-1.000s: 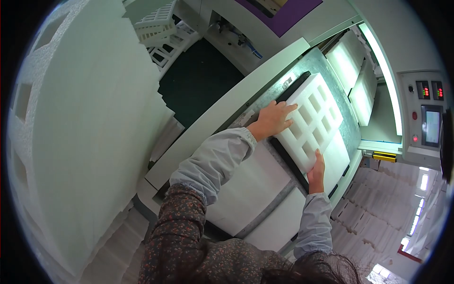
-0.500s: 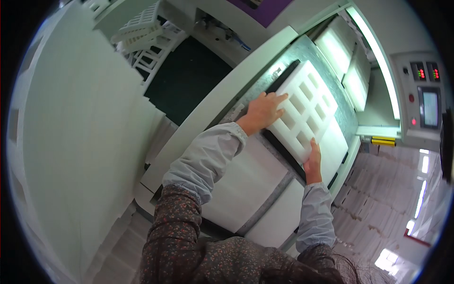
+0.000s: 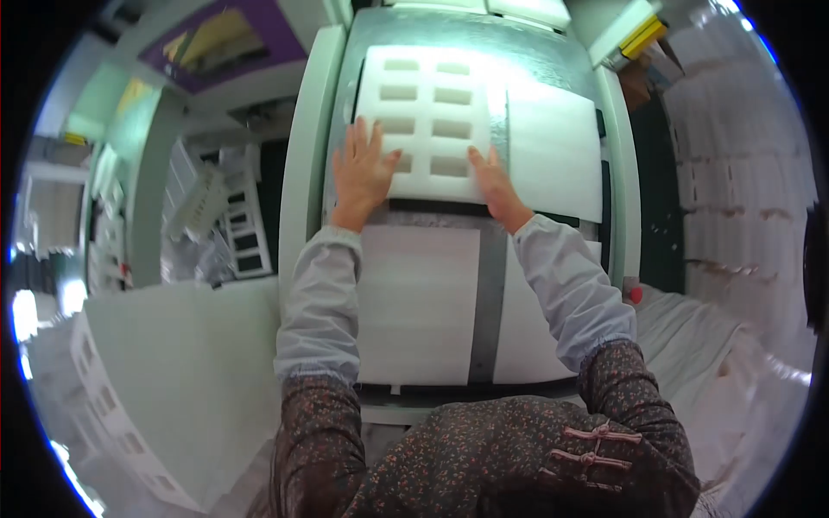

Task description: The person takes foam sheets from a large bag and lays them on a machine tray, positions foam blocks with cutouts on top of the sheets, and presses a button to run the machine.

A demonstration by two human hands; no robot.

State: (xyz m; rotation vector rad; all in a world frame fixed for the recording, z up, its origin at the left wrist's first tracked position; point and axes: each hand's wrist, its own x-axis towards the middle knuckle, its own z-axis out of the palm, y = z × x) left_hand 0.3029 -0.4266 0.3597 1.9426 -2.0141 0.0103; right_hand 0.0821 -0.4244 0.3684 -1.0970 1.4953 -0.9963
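A white foam panel point(image 3: 425, 147) with two columns of rectangular openings lies on the metal bed of a machine. My left hand point(image 3: 363, 175) rests on its near left edge, fingers spread and stretched out, with the thumb by an opening. At the near right edge is my right hand point(image 3: 497, 186). Its thumb lies on the panel's top and a finger extends along the side; other fingers are partly hidden. Right of the panel lies a plain white foam sheet point(image 3: 553, 147). Two more plain sheets lie nearer me, one being the left near sheet point(image 3: 419, 302).
Raised white side rails point(image 3: 304, 173) flank the bed, with black strips between sheets. A large pale stack point(image 3: 186, 380) stands at left. Cut foam frames point(image 3: 246, 224) lie beyond it. A yellow part point(image 3: 643, 36) and a red knob point(image 3: 635, 295) are on the right.
My view has turned and now faces the bed straight on. The panel lies squarely in the far left position. My right hand has shifted from its near corner to its right edge.
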